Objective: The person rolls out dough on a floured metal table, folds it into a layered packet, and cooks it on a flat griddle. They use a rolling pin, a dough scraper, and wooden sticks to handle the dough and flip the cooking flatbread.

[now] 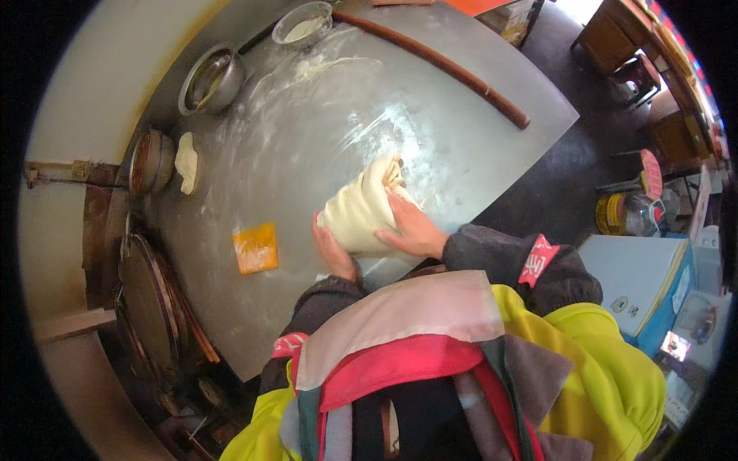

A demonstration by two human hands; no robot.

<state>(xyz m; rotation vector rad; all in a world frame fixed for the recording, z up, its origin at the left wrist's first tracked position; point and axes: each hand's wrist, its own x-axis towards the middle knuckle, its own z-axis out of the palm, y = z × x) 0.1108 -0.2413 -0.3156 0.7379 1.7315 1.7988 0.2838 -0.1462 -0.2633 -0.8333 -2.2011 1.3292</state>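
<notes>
A large pale lump of dough (360,216) lies near the front edge of the floury metal worktable (300,167), with folds across its surface and a gathered, twisted far end. Cupped against its left side is my left hand (334,248), fingers along the lower left of the lump. My right hand (416,227) grips the right side, its thumb on top and its fingertips partly hidden by the folded dough. Left of my hands, a yellow dough scraper (255,248) dusted with flour rests flat on the metal.
A long wooden rolling pin (438,60) lies across the far right. Along the back left stand a bowl of flour (302,26), a metal bowl (213,80) and a pot (153,161) beside a smaller dough piece (186,163). A blue-sided chest (634,276) stands right, below an oil bottle (628,214).
</notes>
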